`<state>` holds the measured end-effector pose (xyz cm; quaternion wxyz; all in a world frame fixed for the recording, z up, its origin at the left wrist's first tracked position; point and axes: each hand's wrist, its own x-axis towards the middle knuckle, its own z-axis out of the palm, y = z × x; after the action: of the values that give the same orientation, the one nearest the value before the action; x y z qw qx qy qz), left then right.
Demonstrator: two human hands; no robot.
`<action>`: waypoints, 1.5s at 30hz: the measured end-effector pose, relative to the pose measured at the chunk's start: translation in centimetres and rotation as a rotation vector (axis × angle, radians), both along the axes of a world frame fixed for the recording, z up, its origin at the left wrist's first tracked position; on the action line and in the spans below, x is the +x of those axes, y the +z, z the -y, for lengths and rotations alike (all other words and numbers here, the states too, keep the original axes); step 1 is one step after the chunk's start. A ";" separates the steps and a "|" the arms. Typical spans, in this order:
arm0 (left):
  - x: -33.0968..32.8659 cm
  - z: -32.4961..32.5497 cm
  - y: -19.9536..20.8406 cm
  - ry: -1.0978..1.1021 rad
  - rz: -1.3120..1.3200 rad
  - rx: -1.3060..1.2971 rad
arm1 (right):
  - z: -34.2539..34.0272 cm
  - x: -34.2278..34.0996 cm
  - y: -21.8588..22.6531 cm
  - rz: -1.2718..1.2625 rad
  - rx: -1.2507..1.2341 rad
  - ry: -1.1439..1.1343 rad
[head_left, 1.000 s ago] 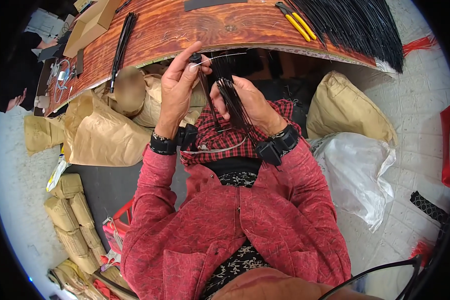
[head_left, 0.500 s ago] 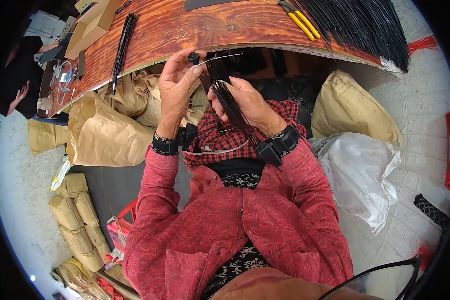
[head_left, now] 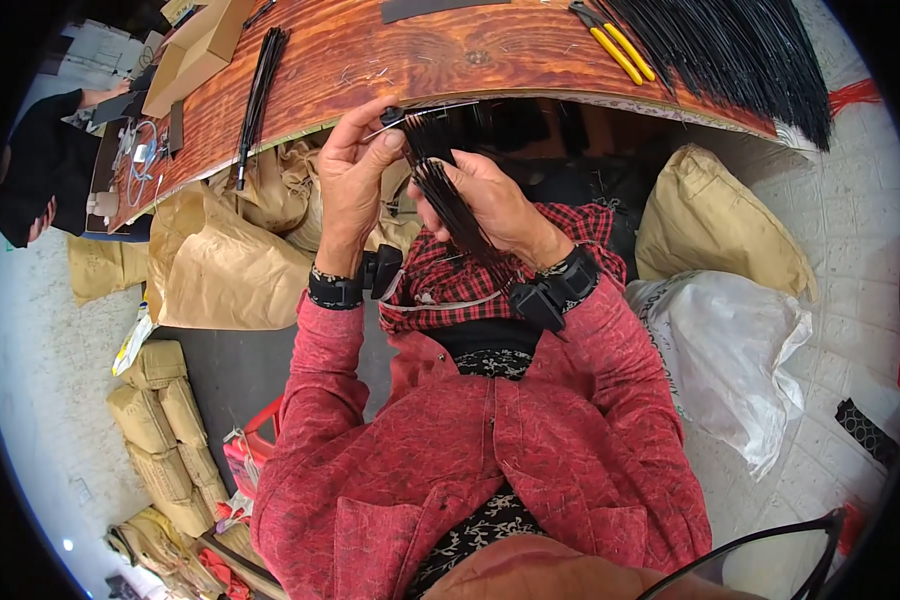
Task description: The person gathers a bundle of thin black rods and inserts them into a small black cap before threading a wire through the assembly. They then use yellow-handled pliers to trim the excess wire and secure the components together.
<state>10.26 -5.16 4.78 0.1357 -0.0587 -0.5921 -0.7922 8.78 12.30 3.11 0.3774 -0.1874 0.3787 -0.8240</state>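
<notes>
Near the edge of a reddish-brown wood-grain table [head_left: 540, 62], the right hand [head_left: 498, 200] curls its fingers round a slim bundle of thin black strands [head_left: 460, 208], seemingly light, springy and slippery, best gripped mid-length. The left hand [head_left: 352, 185] pinches a small round black knob [head_left: 392, 116] and apparently a thin pale strip [head_left: 445, 108]; the right fingertips and the bundle's lower end are partly hidden.

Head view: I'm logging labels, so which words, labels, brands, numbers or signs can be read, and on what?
None can be read reliably.
White sack: dark marks by its left edge, too small and creased to read.
Brown packs: any print is too blurred to read.
Black strands in the right hand: no text visible.
</notes>
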 end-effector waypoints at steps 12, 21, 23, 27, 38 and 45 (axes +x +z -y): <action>0.5 1.1 -1.3 -0.038 0.034 -0.100 | 0.6 0.5 -1.4 0.023 0.018 -0.038; 0.8 1.7 -0.2 -0.157 0.004 0.040 | 0.3 0.3 -0.8 -0.033 0.083 -0.044; 0.8 1.8 0.0 -0.192 0.006 0.059 | 0.2 0.3 -0.7 -0.046 0.096 -0.036; 0.8 2.5 -0.4 -0.133 0.047 -0.016 | 0.3 0.4 -0.5 0.013 0.080 -0.010; 0.6 1.7 0.1 -0.039 0.070 -0.151 | 0.8 0.6 -0.5 -0.099 0.067 -0.065; 0.4 1.7 1.2 0.003 0.071 -0.206 | 1.1 0.3 -0.6 -0.247 0.095 -0.104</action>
<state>10.65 -6.87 6.00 0.1089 -0.0434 -0.6750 -0.7285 9.07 11.25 2.56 0.2930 -0.2495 0.4701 -0.7943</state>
